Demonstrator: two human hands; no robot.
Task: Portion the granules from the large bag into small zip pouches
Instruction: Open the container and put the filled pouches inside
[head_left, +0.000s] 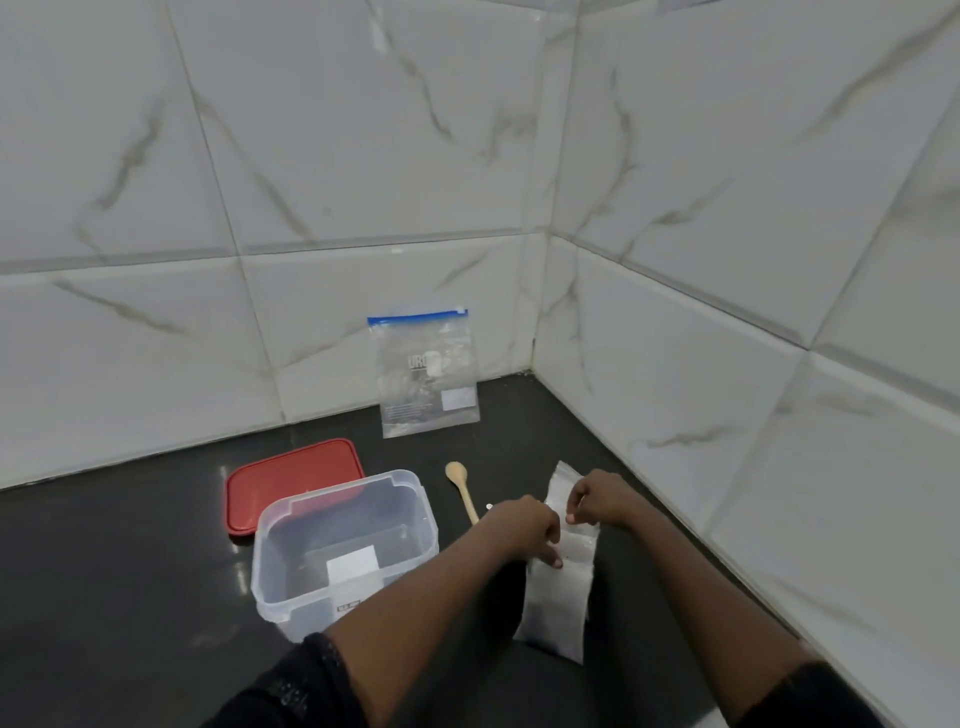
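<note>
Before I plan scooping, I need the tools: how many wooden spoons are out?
1: the wooden spoon lies on the dark counter, right of the clear tub; the left hand hides its handle end.

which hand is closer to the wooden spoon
Left. The left hand sits just right of the wooden spoon, near its handle end. The right hand is farther right, pinching the plastic pouches.

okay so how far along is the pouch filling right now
Early. Set out: the lid is off the clear container, the wooden spoon lies unused. In hand: left hand and right hand work at the pouch stack. Left: the blue-zip bag leans untouched against the wall; no filled pouch is visible.
</note>
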